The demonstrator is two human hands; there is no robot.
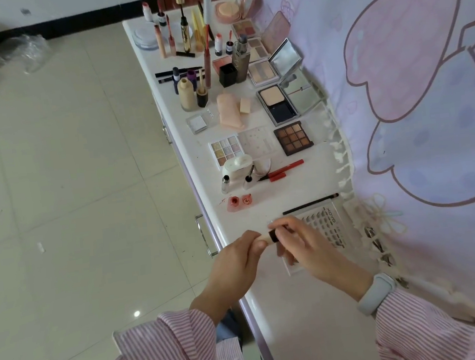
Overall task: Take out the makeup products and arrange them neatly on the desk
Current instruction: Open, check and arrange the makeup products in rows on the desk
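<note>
Makeup products (219,72) stand and lie along the glossy white desk (301,305).
Left hand (235,264) and right hand (302,243) pinch a small beige stick with black cap (270,236); fingers hide most of it; clear lash tray (329,228) beneath, partly covered.

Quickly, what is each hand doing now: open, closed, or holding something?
Left hand: closed, pinching the pale end of a small makeup stick.
Right hand: closed, gripping the same stick's dark end.

Lash tray (324,226) on desk (304,305) (near end); 2 palettes (295,137) behind.
</note>
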